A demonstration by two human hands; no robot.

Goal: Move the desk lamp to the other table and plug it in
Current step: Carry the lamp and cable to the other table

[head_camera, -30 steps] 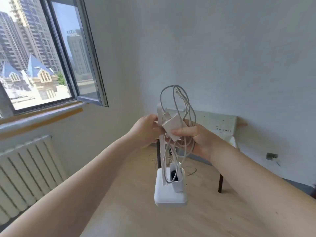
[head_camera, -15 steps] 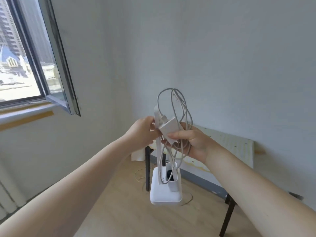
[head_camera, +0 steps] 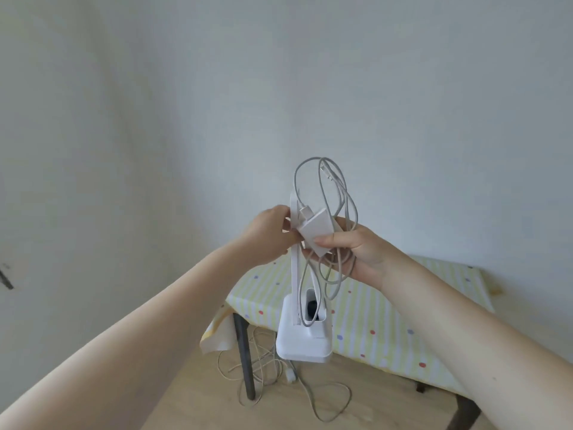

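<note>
Plain pale wall across the whole upper field, from 9 round to 3 o'clock. Light wooden floor at 6 o'clock.

Table at 4 to 5 o'clock, against the wall, covered by a yellow-striped cloth with red and blue dots; one corner of the cloth drooping at 6 o'clock, beside a dark table leg. Second dark leg just visible at the lower right edge.

Loose cable tangled on the floor around and beside the near leg, with a small white plug-like piece among the loops.

White desk lamp at centre, held in the air in front of the near table edge, not resting on anything. Upright slim arm, square base lowest. Small white cup-shaped holder on the base, open at the top, with something dark inside; too blurred to name. A loop of the lamp's own cord dipping into the same holder.

Cord bunched in loops, rising above both hands and hanging below them.

Left hand at 9 o'clock of the lamp arm, fingers curled and closed round it.

Right hand at 3 o'clock, thumb pressed on a white power adapter, remaining fingers curled under the gathered cord loops.
</note>
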